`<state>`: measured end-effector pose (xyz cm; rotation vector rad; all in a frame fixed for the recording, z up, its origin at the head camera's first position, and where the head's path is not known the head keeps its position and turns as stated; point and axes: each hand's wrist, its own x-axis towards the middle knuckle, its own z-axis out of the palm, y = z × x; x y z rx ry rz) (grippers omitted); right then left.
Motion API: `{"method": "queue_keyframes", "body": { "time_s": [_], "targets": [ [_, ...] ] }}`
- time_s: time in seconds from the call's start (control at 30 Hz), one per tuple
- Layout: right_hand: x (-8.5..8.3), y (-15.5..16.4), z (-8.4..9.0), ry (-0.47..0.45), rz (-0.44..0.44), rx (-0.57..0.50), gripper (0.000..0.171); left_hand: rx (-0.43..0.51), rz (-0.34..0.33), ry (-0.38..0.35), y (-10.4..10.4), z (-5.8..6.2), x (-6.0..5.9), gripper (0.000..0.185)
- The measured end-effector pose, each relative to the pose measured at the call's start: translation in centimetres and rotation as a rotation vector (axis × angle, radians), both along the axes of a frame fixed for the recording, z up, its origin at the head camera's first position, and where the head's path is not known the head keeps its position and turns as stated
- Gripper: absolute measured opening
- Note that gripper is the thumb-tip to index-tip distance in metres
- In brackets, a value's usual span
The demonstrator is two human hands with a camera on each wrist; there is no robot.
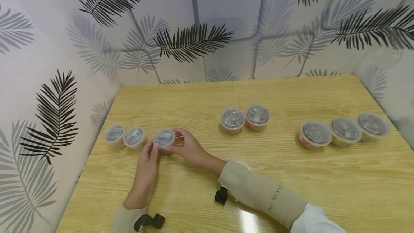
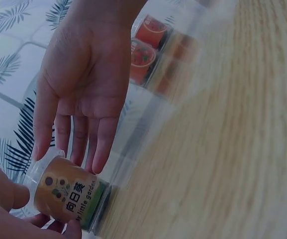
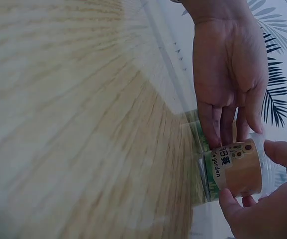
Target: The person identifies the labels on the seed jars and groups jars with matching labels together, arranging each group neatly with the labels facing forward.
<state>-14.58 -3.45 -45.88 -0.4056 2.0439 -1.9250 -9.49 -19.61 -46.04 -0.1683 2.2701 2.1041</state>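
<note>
A lidded plastic cup (image 1: 164,137), clear with an orange and green label showing sunflowers and "little garden", stands upright on the table at left, held between both hands. My left hand (image 1: 147,170) grips its near left side, thumb up by the lid. From the right, my right hand (image 1: 191,150) holds it with thumb and fingers round the side. The left wrist view shows the label of the cup (image 2: 66,191) facing the camera, with my right hand (image 2: 86,74) reaching in from above. In the right wrist view my right hand (image 3: 270,209) holds the cup (image 3: 240,169) from below.
Two similar cups (image 1: 134,137) stand just left of the held one. Another pair (image 1: 232,118) with reddish labels stands mid-table towards the back. Three more lidded cups (image 1: 346,128) form a row at right. A leaf-patterned wall (image 1: 226,56) borders the wooden table (image 1: 200,204).
</note>
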Motion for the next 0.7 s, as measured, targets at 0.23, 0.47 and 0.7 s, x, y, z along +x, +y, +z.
{"method": "queue_keyframes", "body": {
  "time_s": [0.23, 0.47, 0.7],
  "targets": [
    [-0.1, -1.0, 0.0, 0.026, 0.042, 0.013, 0.061, 0.118, 0.038, -0.016, -0.7, -0.1, -0.2, 0.053],
    [-0.4, -1.3, -0.7, 0.057, 0.115, -0.020, 0.063, 0.156, 0.069, -0.029, -0.9, -0.3, -0.4, 0.051],
    [0.6, 1.0, -0.7, 0.056, 0.166, 0.113, 0.071, 0.064, 0.106, -0.129, -0.6, -0.1, 0.6, 0.061]
  ]
}}
